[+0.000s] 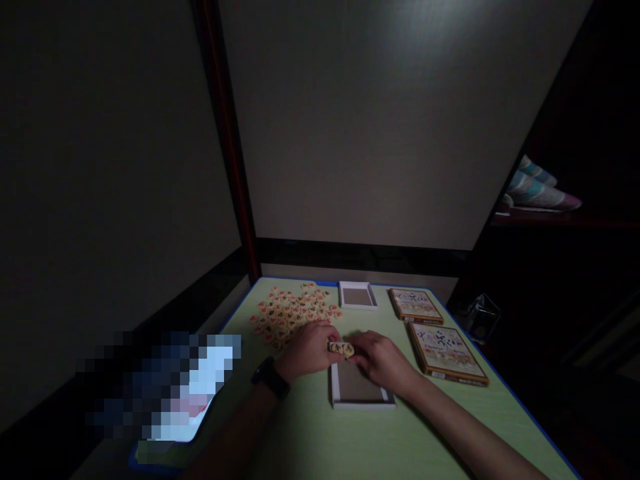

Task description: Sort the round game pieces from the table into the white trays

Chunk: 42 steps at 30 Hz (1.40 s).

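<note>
My left hand (309,349) and my right hand (381,361) meet over the far end of a shallow white box tray (362,397). Between their fingertips they pinch a short row of pale round game pieces (341,348) with dark marks. The left wrist wears a dark watch (270,378). Just beyond the left hand lies a spread of several similar round pieces (293,310) with red and black marks, flat on the green table (320,440).
A second small white tray (357,295) sits at the table's far edge. Two printed box lids (416,305) (447,353) lie to the right. A pixelated patch (165,387) covers the left table edge. Folded cloth (537,190) rests on a dark shelf at right.
</note>
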Motion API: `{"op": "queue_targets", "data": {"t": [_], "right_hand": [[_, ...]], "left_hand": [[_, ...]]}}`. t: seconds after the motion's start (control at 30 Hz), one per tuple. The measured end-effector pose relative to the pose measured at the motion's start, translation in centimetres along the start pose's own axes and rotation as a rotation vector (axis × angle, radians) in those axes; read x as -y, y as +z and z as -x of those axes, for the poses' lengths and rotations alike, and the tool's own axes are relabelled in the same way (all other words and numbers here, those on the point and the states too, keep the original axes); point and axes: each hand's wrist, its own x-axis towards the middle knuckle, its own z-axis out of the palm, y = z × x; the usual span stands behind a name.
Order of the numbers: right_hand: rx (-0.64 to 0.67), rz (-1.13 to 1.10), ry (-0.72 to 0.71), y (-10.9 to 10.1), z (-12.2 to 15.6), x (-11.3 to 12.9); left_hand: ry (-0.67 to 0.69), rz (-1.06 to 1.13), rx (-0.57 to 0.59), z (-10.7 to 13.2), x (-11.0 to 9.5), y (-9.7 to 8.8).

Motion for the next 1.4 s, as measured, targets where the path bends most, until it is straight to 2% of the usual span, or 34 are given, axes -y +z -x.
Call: {"op": "queue_targets", "data": {"t": [0.37, 0.57, 0.97, 1.2, 1.4], "right_hand": [[-0.015, -0.019, -0.033, 0.3, 0.1, -0.3], [-0.018, -0.008, -0.026, 0.3, 0.1, -0.3], [-0.028, 0.008, -0.011, 0.2, 0.2, -0.2], [-0.002, 0.037, 0.021, 0.3, 0.2, -0.3], [0.003, 0.045, 0.032, 0.2, 0.2, -0.1]], "left_hand": [[0.03, 0.046, -0.013, 0.0, 0.2, 0.5], [-0.018, 0.007, -0.018, -0.1, 0.3, 0.8], [-0.06, -0.004, 0.003, 0.0, 0.0, -0.1], [-0.153, 0.004, 0.051, 0.2, -0.7, -0.9], [-0.157, 0.008, 0.034, 0.2, -0.9, -0.8]]}}
